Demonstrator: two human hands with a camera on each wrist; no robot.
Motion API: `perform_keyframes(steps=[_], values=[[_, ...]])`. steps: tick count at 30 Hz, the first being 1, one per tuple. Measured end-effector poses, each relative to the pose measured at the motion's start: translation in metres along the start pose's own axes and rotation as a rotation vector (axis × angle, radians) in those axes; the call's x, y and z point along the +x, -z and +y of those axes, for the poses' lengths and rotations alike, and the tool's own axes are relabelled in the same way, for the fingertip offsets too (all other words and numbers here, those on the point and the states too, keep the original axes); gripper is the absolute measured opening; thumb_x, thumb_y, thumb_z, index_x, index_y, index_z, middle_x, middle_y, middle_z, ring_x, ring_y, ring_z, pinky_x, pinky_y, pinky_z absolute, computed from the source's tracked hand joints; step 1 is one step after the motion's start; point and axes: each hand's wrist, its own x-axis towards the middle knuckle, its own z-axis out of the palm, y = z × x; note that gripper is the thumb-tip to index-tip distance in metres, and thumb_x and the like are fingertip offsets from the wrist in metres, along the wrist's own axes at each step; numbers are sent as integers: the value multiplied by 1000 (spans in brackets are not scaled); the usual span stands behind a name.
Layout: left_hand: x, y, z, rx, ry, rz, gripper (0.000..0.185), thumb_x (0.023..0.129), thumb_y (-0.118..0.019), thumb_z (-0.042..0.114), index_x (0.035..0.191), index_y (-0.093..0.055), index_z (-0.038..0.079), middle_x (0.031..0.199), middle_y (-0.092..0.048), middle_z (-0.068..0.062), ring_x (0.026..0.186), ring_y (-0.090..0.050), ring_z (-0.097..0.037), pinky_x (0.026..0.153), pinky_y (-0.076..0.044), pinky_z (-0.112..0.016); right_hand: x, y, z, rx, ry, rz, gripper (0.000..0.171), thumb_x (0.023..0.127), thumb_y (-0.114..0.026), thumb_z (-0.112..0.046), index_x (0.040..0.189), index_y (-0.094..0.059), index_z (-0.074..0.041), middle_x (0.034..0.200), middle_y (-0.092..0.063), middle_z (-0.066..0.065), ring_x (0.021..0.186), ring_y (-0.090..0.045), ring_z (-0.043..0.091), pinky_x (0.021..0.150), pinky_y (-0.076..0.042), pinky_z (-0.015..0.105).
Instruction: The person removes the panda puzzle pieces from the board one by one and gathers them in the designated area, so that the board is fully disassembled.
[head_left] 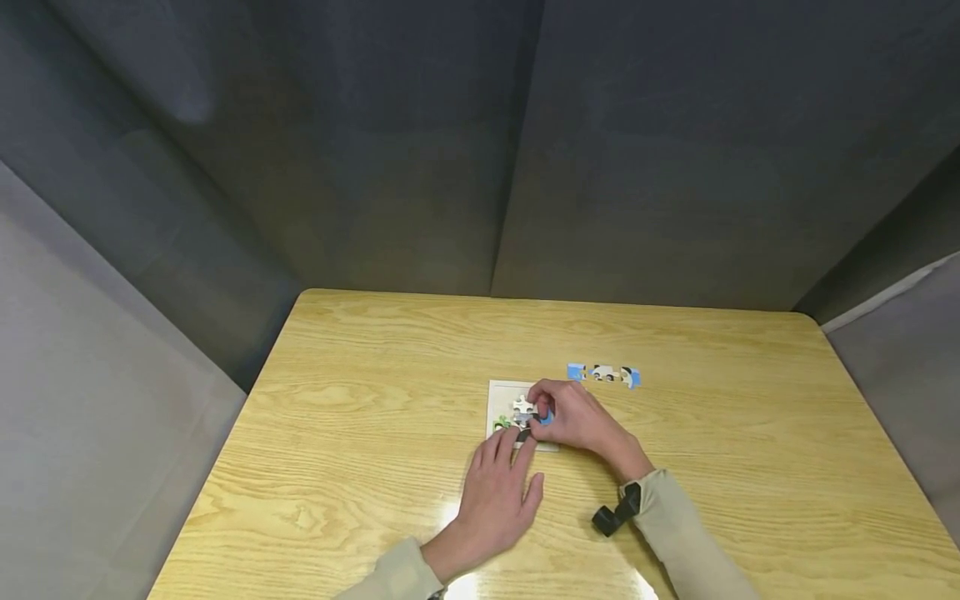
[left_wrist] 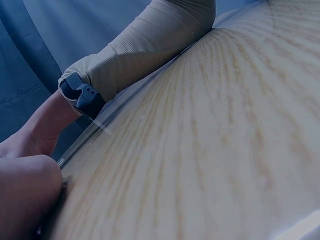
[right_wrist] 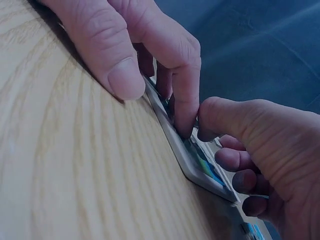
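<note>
A small jigsaw puzzle in a white frame tray lies on the table. My right hand is over its right side, thumb and index finger curled at a pale puzzle piece that they pinch at its edge. My left hand lies at the tray's near edge, its extended fingers resting on the pieces there. Green-patterned artwork shows beside the left fingertips, and a bit of blue under the right hand. In the right wrist view the left index finger presses down inside the tray, close to the right thumb.
Beyond the right hand, loose panda-and-blue puzzle pieces form a short row on the wooden table. A black device is strapped at the right wrist. Dark curtains hang behind the table's far edge.
</note>
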Motion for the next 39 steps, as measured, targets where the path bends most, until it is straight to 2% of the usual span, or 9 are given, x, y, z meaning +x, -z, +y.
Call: perform_keyframes(steps=[6, 15, 21, 31, 39], values=[[1, 2, 1, -9, 10, -15, 52, 108, -44, 42, 153, -49, 16, 154, -40, -9, 144, -36, -30, 115, -36, -47, 1, 1, 0, -5, 26, 11, 25, 75, -81, -15, 97, -71, -10, 74, -63, -4, 64, -53, 3, 59, -48, 23], [1, 3, 1, -7, 11, -39, 53, 109, -43, 43, 154, -48, 16, 155, -40, -10, 145, -35, -30, 116, -36, -48, -1, 6, 1, 6, -1, 27, 26, 75, -84, -16, 97, -70, -12, 78, -61, -2, 69, -53, 10, 59, -44, 24], [2, 3, 1, -2, 8, -27, 54, 108, -43, 43, 154, -48, 15, 155, -41, -11, 145, -36, -31, 116, -36, -48, -3, 12, 7, 28, 13, 41, 26, 74, -84, -14, 97, -71, -11, 77, -62, -1, 68, -53, 13, 59, -43, 24], [3, 2, 0, 18, 13, -35, 56, 109, -42, 44, 157, -45, 16, 155, -40, -10, 144, -36, -30, 116, -36, -46, -13, 25, 19, 50, -13, 64, 29, 74, -85, -10, 98, -71, -11, 78, -62, 2, 68, -52, 11, 60, -45, 24], [1, 0, 0, 14, 17, -39, 56, 109, -41, 44, 157, -45, 16, 155, -41, -10, 145, -36, -30, 116, -36, -47, -26, 37, 31, 94, -17, 87, 29, 74, -85, -5, 100, -72, -7, 78, -62, 5, 66, -53, 16, 58, -44, 23]])
